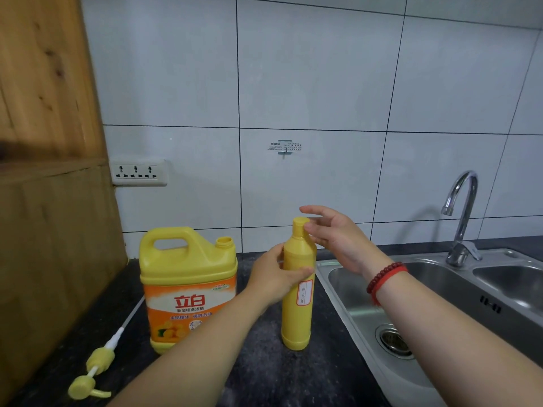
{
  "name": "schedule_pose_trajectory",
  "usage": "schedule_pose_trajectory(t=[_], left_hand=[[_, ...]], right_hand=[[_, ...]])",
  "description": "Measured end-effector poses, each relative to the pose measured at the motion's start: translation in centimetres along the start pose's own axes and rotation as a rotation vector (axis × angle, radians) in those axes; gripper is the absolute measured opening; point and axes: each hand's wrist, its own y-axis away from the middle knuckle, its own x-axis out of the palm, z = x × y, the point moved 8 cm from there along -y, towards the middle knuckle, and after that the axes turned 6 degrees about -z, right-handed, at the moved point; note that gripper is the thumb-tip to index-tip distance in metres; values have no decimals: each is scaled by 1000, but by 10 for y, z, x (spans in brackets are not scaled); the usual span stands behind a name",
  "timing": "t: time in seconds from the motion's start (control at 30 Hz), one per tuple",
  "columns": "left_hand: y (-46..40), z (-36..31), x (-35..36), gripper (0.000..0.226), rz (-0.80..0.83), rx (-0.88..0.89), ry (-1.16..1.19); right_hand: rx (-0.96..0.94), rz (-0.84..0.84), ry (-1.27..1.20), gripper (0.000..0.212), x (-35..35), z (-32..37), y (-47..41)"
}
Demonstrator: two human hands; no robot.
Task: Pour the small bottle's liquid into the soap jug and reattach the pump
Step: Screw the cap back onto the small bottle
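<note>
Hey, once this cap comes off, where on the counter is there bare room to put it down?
Bare counter shows in front of the small bottle, between the soap jug and the sink. Another patch lies between the pump and the jug. Between jug and bottle it is crowded by the left hand.

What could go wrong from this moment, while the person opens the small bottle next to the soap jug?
1. The jug's open neck is narrow, so liquid poured from the small bottle may miss it and run over the dark counter.
2. The left hand holds the bottle only at mid-body while the right hand touches the cap; a hard twist might tip it.
3. The pump lies near the counter edge and could be knocked off.
</note>
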Motion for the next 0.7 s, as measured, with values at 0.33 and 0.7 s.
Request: schedule_pose_trajectory(t=[0.33, 0.7], left_hand=[[0, 0, 0, 56, 0, -4, -4], [0, 1, 0, 58, -2, -5, -16]], right_hand=[[-24, -2, 36, 31, 0, 4, 0], [-29, 13, 53, 36, 2, 3, 1]])
